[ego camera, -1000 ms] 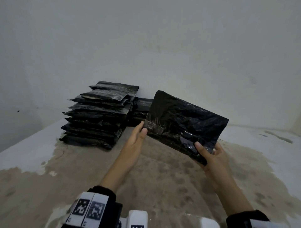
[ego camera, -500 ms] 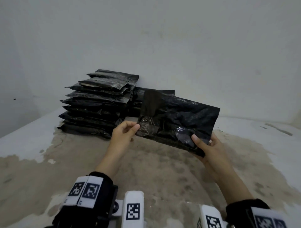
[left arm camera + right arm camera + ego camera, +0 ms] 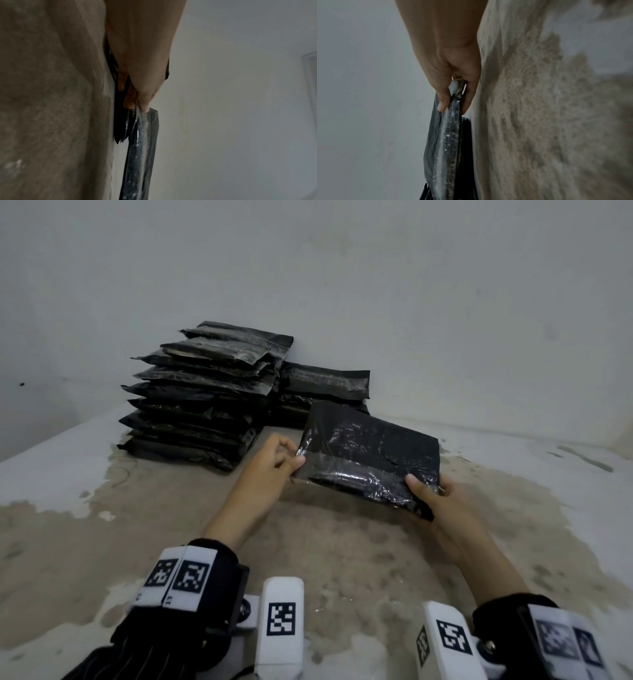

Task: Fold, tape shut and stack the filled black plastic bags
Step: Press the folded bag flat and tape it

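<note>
Where stained floor [image 3: 342, 559] meets wall [image 3: 411, 302], bag stacks [image 3: 205, 398] sit.

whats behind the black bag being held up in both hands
Behind the held bag sits a short stack of black bags against the wall, beside the taller stack. The held bag covers the short stack's lower right part, so how many bags it has cannot be seen.

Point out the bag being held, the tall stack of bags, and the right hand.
held bag [image 3: 373, 450], head view, middle of its upper face
tall stack [image 3: 195, 419], head view, its front side
right hand [image 3: 442, 501], head view, back of the hand
</note>
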